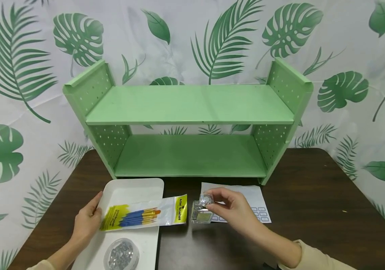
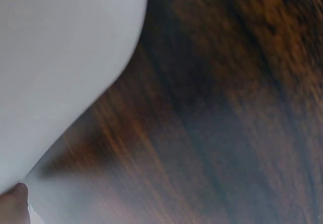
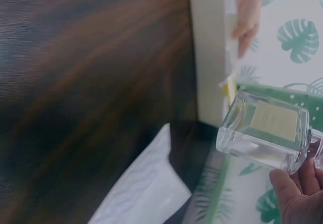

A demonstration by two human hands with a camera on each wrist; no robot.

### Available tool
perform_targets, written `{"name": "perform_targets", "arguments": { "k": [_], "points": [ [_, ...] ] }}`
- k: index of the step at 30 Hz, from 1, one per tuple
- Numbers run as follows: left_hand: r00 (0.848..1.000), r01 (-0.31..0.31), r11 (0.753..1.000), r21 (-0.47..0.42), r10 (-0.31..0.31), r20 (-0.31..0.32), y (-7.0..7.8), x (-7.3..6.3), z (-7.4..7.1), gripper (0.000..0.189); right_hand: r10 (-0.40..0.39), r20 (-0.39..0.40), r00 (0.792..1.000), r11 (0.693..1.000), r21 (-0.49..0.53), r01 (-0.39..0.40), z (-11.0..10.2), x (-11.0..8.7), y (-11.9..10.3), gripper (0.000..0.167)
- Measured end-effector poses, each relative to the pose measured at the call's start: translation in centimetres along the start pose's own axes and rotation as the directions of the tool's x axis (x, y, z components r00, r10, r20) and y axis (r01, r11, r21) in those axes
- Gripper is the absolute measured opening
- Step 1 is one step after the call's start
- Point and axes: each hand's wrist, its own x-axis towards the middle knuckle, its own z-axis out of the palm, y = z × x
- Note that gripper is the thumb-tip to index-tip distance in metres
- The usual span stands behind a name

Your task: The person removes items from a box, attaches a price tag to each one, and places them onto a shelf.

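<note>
My right hand [image 1: 231, 210] pinches the clear square cap of a glass perfume bottle [image 1: 201, 214], which hangs upright over the table just right of a brush packet. In the right wrist view the bottle [image 3: 270, 125] shows a pale label, thick clear walls and the fingers at its cap end. My left hand [image 1: 87, 221] grips the left rim of a white tray [image 1: 135, 187], and a fingertip [image 2: 15, 204] shows at the tray's edge in the left wrist view. Across the tray lies a packet of artist brushes [image 1: 142, 215], its right end jutting past the rim.
A round clear tub [image 1: 106, 258] of glassy pieces sits in the tray's near part. Under and behind my right hand lies a white sheet [image 1: 251, 193] with printed boxes. A green two-tier shelf [image 1: 189, 105] stands at the back of the dark wooden table [image 1: 314, 202].
</note>
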Motion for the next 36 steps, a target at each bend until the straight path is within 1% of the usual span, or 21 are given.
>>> {"name": "perform_targets", "arguments": {
  "k": [3,9,15,20,23,28,32,36],
  "points": [
    [1.0,0.002,1.0,0.008,-0.002,0.001,0.0,0.1,0.0,0.053,-0.015,-0.006,1.0,1.0,-0.008,0.015,-0.9,-1.2,0.6,0.024],
    [1.0,-0.002,0.999,0.045,0.003,-0.022,0.1,0.0,0.0,0.052,-0.043,-0.025,0.999,0.998,-0.041,0.042,-2.5,-3.2,1.8,0.023],
    [1.0,0.001,0.999,0.036,0.0,-0.017,0.1,0.0,-0.1,0.052,-0.073,-0.018,0.997,0.995,-0.069,0.072,-3.5,-4.6,2.9,0.023],
    [1.0,0.0,1.0,0.014,0.0,-0.011,0.1,0.1,0.0,0.052,-0.099,-0.029,0.995,0.988,-0.126,0.094,-4.1,-5.4,3.7,0.022],
    [1.0,-0.005,1.0,0.017,0.005,-0.01,0.1,0.1,0.0,0.051,-0.104,-0.029,0.994,0.985,-0.14,0.099,-4.4,-5.9,4.0,0.022],
    [1.0,-0.013,1.0,0.023,0.014,-0.011,0.0,0.1,0.0,0.051,-0.101,-0.016,0.995,0.988,-0.119,0.098,-4.7,-6.3,4.4,0.023],
    [1.0,-0.003,1.0,0.02,0.003,-0.009,0.1,0.0,0.0,0.052,-0.093,-0.006,0.996,0.991,-0.097,0.092,-4.8,-6.4,4.6,0.023],
    [1.0,-0.004,1.0,0.025,0.005,-0.013,0.1,0.1,0.0,0.052,-0.093,0.004,0.996,0.992,-0.08,0.093,-4.8,-6.5,4.6,0.023]
  ]
}}
